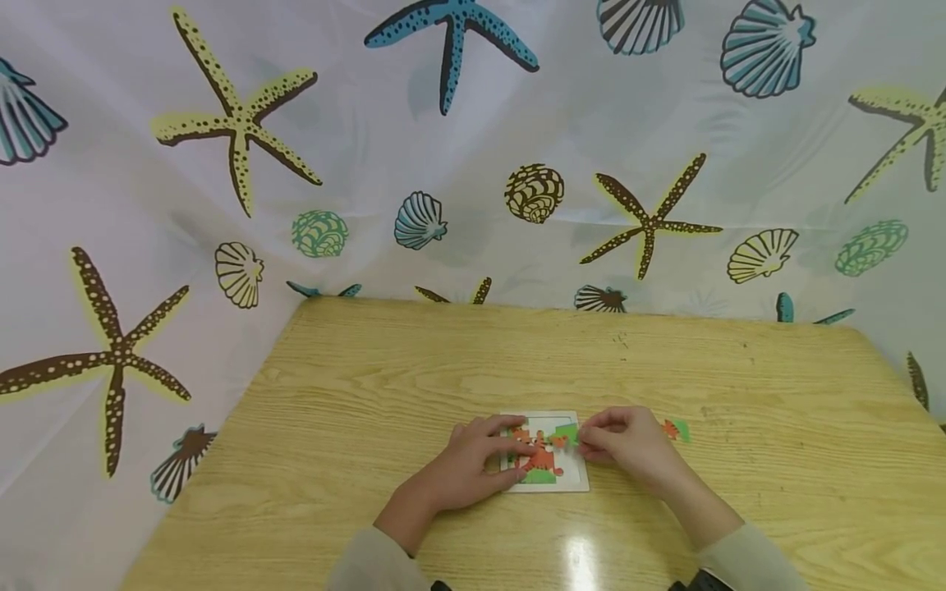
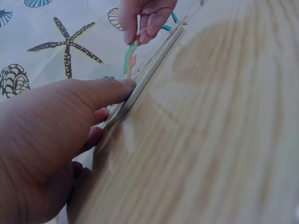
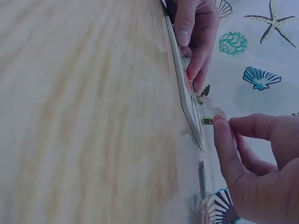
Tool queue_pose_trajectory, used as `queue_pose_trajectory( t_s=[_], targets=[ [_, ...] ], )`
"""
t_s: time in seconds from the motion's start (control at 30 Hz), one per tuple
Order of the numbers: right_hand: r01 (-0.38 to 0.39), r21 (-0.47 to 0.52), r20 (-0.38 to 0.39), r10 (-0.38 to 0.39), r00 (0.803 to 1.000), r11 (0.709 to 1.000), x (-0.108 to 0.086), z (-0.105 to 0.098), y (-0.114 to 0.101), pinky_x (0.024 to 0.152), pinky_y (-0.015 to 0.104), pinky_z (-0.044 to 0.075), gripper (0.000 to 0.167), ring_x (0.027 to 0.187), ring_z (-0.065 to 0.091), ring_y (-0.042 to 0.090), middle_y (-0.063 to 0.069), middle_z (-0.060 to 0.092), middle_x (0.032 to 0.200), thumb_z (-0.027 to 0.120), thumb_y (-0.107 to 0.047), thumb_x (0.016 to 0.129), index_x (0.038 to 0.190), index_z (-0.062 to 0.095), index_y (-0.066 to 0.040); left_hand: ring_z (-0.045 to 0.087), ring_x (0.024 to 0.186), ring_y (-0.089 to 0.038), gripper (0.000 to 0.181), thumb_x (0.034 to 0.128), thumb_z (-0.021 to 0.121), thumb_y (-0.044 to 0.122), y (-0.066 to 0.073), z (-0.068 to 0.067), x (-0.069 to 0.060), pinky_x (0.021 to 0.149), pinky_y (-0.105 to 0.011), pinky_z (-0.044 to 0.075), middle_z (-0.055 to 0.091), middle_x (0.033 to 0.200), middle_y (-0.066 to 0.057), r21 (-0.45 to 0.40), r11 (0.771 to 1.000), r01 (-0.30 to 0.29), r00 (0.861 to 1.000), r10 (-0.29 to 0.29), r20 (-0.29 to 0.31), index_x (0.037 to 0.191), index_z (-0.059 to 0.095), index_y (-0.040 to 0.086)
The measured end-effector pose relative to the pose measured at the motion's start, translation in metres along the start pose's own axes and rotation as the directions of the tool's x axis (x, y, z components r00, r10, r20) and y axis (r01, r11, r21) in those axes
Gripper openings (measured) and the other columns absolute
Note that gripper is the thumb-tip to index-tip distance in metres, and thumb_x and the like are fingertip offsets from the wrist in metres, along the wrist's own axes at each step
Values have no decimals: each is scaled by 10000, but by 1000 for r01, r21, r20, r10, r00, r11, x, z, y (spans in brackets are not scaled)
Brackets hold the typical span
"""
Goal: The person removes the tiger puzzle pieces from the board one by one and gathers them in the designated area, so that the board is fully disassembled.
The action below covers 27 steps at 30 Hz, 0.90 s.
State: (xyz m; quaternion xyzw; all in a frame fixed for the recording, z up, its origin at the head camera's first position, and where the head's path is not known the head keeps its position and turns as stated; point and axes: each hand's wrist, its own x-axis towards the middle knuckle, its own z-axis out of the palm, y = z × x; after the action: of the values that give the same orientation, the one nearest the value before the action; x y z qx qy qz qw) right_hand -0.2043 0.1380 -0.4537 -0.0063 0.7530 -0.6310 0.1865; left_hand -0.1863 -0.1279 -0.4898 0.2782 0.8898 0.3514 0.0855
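A small jigsaw puzzle board [image 1: 582,478] with a white frame lies on the table, partly filled with orange and green pieces. My left hand [image 1: 467,461] rests on its left side, fingers spread over the assembled pieces [image 1: 542,461]. Over the board's upper right, my right hand [image 1: 634,443] pinches a green and orange puzzle piece [image 2: 128,59] between thumb and fingertips. In the left wrist view this piece is tilted up on edge above the board. The right wrist view shows it only as a thin pale shape at the fingertips.
Just right of my right hand lies a loose orange and green puzzle piece [image 1: 681,429], partly covered by that hand. The wooden table [image 1: 384,369] extends around the board. Behind it hangs a white cloth [image 1: 473,164] printed with starfish and shells.
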Motion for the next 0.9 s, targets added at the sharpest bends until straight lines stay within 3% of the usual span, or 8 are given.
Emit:
queue_pose_trajectory(
  t_s=[0.9],
  targets=[
    [-25, -68, -13, 24, 1000, 997, -17, -22, 8, 795, 299, 602, 219, 880, 730, 202, 155, 732, 962, 645, -49, 956, 1088, 639, 125, 345, 1454, -298, 328, 972, 643, 402, -2, 1, -1, 1087, -650, 208, 406, 1567, 44, 4, 1000, 11, 1000, -11, 9, 1290, 678, 331]
  ],
)
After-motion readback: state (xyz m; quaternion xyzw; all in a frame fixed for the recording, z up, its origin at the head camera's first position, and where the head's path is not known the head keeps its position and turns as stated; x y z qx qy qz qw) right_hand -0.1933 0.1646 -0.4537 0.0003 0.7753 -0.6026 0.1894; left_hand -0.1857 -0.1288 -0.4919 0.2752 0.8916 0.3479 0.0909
